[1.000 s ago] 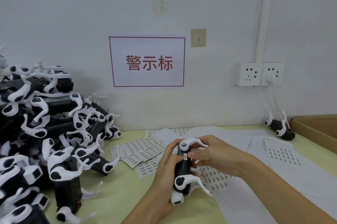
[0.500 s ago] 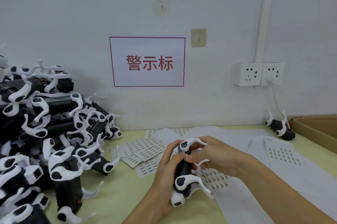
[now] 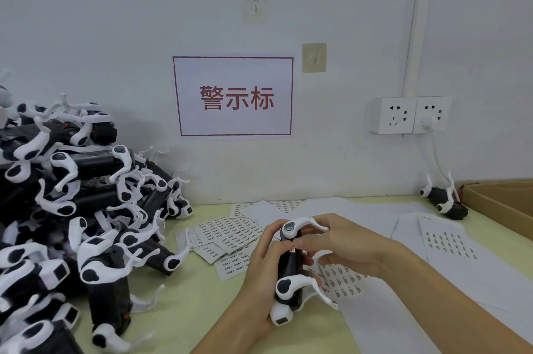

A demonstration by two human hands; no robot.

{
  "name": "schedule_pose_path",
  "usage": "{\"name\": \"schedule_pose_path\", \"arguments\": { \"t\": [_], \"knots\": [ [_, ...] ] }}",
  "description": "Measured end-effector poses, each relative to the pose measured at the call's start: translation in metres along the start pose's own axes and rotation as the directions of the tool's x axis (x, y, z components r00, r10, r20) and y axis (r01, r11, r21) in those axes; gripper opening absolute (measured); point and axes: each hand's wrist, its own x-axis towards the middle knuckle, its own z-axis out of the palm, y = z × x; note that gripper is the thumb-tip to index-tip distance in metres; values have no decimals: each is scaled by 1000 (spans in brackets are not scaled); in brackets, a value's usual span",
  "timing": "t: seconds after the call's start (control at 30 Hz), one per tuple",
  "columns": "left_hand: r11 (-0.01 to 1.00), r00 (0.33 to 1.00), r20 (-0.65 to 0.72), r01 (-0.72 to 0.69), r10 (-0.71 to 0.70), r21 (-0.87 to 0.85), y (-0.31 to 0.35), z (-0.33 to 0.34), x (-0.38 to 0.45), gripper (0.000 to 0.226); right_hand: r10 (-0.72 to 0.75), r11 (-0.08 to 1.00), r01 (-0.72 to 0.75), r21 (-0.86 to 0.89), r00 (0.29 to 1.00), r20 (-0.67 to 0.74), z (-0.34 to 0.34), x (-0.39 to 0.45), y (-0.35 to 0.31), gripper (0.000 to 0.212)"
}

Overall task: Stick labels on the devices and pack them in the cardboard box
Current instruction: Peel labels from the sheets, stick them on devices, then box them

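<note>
Over the tabletop (image 3: 184,304), between the unlabelled pile (image 3: 72,224) and the cardboard box (image 3: 501,200), you keep the device (image 3: 290,267) upright so its black face meets you. Your left hand (image 3: 259,275) wraps closed around its body; your right hand (image 3: 343,249) curls narrow, fingertips (image 3: 300,244) pressing a small label (image 3: 292,249) near the top. Label sheets (image 3: 230,231) lie within reach.

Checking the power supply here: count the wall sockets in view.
2. Both are mounted side by side on the wall at right: the left socket is empty, the right socket has a white plug in it.
</note>
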Motion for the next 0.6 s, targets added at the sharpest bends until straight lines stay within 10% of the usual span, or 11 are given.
{"name": "schedule_pose_path", "arguments": {
  "t": [0.6],
  "knots": [
    [999, 993, 116, -23, 28, -40, -1, -1, -2, 47, 1, 1000, -1, -15, 1000, 1, -7, 0, 3, 20]
  ]
}}
